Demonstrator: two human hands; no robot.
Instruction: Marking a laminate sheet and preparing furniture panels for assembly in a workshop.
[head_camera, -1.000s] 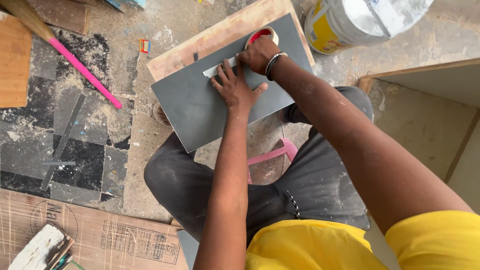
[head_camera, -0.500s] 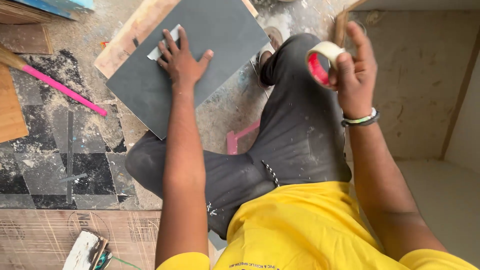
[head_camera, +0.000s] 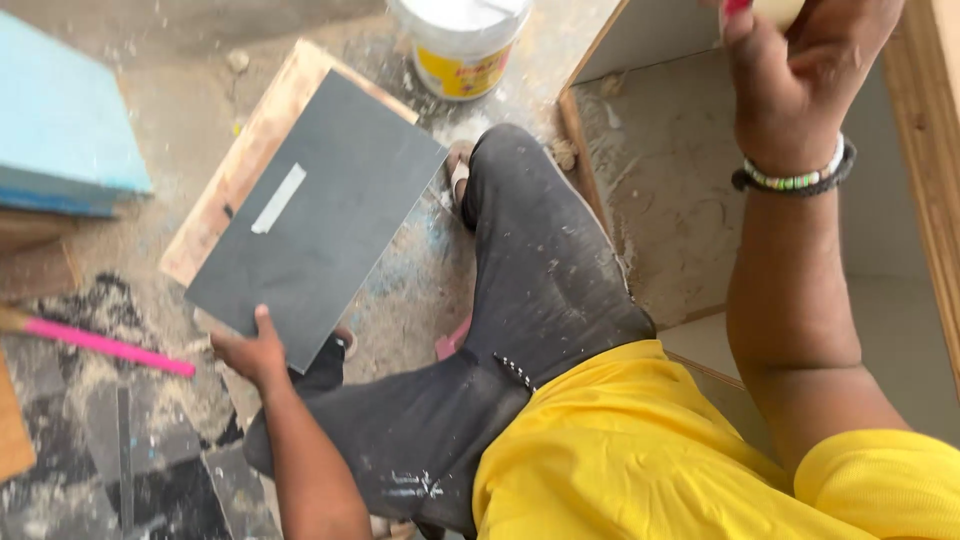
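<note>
A dark grey rectangular tile (head_camera: 330, 215) with a strip of pale tape (head_camera: 279, 198) on it lies on a wooden board (head_camera: 245, 165). My left hand (head_camera: 252, 352) grips the tile's near corner, thumb on top. My right hand (head_camera: 800, 60) is raised at the top right, closed on a roll of tape (head_camera: 765, 10) that is mostly cut off by the frame edge. A beaded bracelet and a dark band sit on that wrist. I am seated on the floor in dark trousers and a yellow shirt.
A white bucket (head_camera: 462, 40) stands at the top. A pink-handled tool (head_camera: 95, 342) lies left. A blue slab (head_camera: 60, 130) rests at the upper left. A wood-framed recess (head_camera: 680, 200) lies to the right. Dust covers the patterned floor.
My left hand slid from the tile's top face to its near corner. My right hand rose further up and right with the tape roll. The view shifted.
</note>
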